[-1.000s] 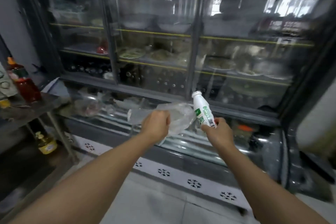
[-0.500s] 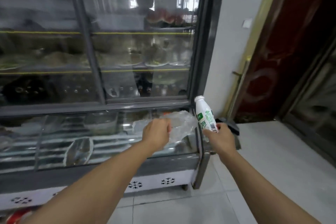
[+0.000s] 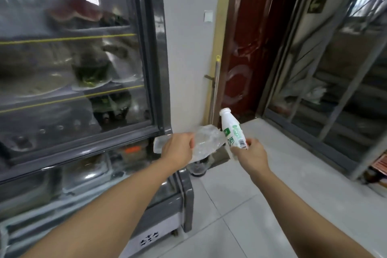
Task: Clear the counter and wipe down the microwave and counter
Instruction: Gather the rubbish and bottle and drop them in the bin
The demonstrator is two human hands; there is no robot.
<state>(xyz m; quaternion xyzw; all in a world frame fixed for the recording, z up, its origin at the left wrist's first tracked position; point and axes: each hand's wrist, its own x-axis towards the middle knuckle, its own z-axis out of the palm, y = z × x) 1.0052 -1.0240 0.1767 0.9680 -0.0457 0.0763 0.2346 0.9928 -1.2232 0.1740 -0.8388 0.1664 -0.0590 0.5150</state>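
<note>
My left hand (image 3: pixel 178 150) is closed on a crumpled clear plastic wrapper (image 3: pixel 206 144), held out at waist height. Just to its right, my right hand (image 3: pixel 251 156) grips a small white bottle (image 3: pixel 233 130) with a green label by its lower end; the bottle stands nearly upright with its cap on top. The two items almost touch. No counter or microwave is in view.
A glass-door display fridge (image 3: pixel 155 69) with plates of food fills the left. Beyond it are a white wall, a mop handle (image 3: pixel 215 88) in the corner, a dark red door (image 3: pixel 255 37) and a metal-framed glass door (image 3: pixel 326 81) at right. Pale tiled floor (image 3: pixel 261 184) lies ahead.
The view has swung right along the fridge to its right end, bringing the red door and tiled floor into sight. Both hands keep the same hold on wrapper and bottle.
</note>
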